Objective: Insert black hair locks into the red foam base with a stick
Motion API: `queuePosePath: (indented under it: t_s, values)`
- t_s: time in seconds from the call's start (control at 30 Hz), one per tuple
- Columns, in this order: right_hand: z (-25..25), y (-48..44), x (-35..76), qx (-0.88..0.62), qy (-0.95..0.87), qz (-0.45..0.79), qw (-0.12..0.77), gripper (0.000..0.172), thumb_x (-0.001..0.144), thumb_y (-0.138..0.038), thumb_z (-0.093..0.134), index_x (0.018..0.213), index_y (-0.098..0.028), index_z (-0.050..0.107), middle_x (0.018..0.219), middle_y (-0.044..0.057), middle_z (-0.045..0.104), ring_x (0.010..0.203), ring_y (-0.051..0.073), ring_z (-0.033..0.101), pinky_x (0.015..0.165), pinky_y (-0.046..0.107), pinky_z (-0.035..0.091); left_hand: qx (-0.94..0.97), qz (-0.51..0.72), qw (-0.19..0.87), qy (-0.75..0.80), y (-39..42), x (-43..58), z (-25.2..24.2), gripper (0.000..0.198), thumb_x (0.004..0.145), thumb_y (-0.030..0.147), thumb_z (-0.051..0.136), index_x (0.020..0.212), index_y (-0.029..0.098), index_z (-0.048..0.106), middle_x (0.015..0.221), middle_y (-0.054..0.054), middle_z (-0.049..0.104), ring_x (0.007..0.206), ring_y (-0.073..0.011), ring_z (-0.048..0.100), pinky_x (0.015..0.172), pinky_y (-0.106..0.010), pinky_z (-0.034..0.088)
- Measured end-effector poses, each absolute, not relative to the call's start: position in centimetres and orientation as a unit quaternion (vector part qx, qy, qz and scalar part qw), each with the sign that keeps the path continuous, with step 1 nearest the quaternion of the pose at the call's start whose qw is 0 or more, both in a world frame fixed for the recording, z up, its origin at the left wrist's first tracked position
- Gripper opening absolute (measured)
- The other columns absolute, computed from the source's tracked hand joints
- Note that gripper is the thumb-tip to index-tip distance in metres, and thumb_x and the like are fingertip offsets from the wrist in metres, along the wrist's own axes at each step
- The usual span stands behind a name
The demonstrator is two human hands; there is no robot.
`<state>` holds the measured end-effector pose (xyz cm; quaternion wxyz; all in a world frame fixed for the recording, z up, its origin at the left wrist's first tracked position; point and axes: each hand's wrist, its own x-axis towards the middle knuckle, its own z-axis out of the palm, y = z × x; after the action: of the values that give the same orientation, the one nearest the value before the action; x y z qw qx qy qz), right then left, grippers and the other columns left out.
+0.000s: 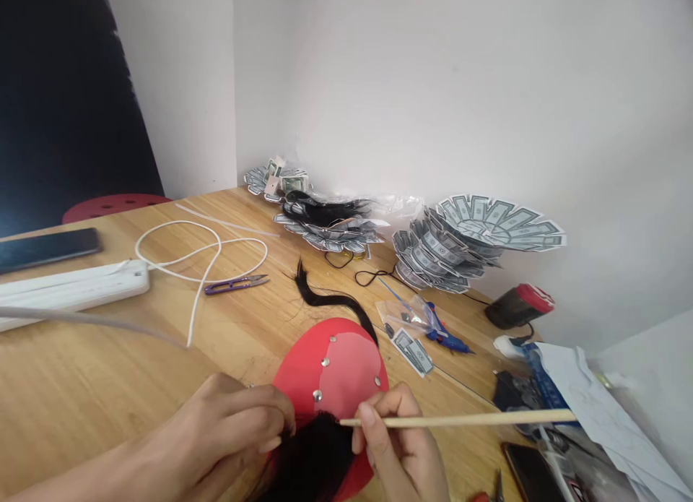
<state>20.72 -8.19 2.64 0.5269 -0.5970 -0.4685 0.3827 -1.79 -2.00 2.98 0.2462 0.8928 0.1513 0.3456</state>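
A red oval piece [303, 350] lies on the wooden table in front of me, with a pink patch [346, 375] and several silver studs on its face. Black hair [314, 462] covers its near part. My right hand [398, 444] pinches a thin wooden stick [465, 420], whose left tip touches the top edge of the hair. At the hair's left side, my left hand [232, 430] has its fingers curled closed against the red piece. What sits between those fingertips is hidden. A separate wavy lock of black hair [330, 298] lies just beyond the oval.
Purple thread snips [237, 284], a white cable [203, 278] and a power strip [97, 289] lie to the left. Stacked rings of printed banknotes [444, 245] stand along the wall. Rightward are a blue glue gun [447, 336], a phone [533, 473] and papers [606, 408].
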Motion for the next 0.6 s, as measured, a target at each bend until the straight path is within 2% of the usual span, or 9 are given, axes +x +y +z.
queuePosePath:
  t_s: [0.13,0.27,0.37,0.43,0.53,0.6]
  values:
    - [2.5,-8.2,20.7,-0.602,-0.450,0.394,0.529,0.049,0.086,-0.068,0.065,0.067,-0.024,0.054,0.059,-0.006,0.055,0.048,0.010,0.035,0.052,0.027,0.029,0.890,0.342,0.239,0.183,-2.0,-2.0,3.5,0.027,0.110,0.026,0.028,0.108,0.025,0.055,0.091,-0.001,0.076,0.075,-0.0137,0.074,0.069,-0.019,0.053]
    - [2.5,-8.2,20.4,-0.593,-0.436,0.396,0.549,0.049,0.086,-0.067,0.066,0.068,-0.024,0.053,0.057,-0.007,0.056,0.047,0.010,0.035,0.051,0.026,0.029,0.856,0.341,0.331,0.202,-2.3,-2.4,3.8,0.021,0.106,0.023,0.043,0.106,0.026,0.063,0.092,0.003,0.077,0.079,-0.0113,0.074,0.075,-0.013,0.053]
    - [2.5,-8.1,20.2,-0.587,-0.421,0.399,0.565,0.050,0.084,-0.067,0.069,0.067,-0.023,0.053,0.056,-0.007,0.057,0.046,0.008,0.034,0.049,0.024,0.028,0.767,0.375,0.440,0.279,-3.3,-3.1,2.8,0.028,0.105,0.038,0.047,0.096,0.028,0.072,0.086,0.005,0.076,0.076,-0.0110,0.073,0.074,-0.011,0.055]
    - [2.6,-8.0,20.1,-0.583,-0.406,0.407,0.575,0.051,0.082,-0.067,0.071,0.067,-0.022,0.053,0.055,-0.007,0.058,0.045,0.007,0.035,0.047,0.023,0.027,0.681,0.411,0.474,0.378,-4.1,-4.3,1.1,0.036,0.101,0.052,0.050,0.088,0.030,0.076,0.082,0.007,0.077,0.075,-0.0109,0.072,0.074,-0.011,0.055]
    - [2.8,-8.0,20.0,-0.570,-0.388,0.417,0.593,0.051,0.081,-0.066,0.073,0.068,-0.021,0.054,0.054,-0.006,0.059,0.043,0.005,0.036,0.046,0.020,0.027,0.544,0.440,0.462,0.546,-4.9,-7.6,-2.7,0.039,0.091,0.067,0.060,0.089,0.033,0.079,0.091,0.008,0.081,0.096,-0.0159,0.074,0.082,-0.014,0.057]
    - [2.9,-7.9,19.9,-0.565,-0.377,0.419,0.603,0.051,0.080,-0.065,0.075,0.068,-0.020,0.054,0.053,-0.006,0.060,0.043,0.004,0.038,0.045,0.017,0.028,0.451,0.478,0.395,0.642,-5.0,-10.5,-5.2,0.043,0.087,0.074,0.058,0.102,0.037,0.075,0.103,0.008,0.081,0.097,-0.0193,0.075,0.072,-0.020,0.063]
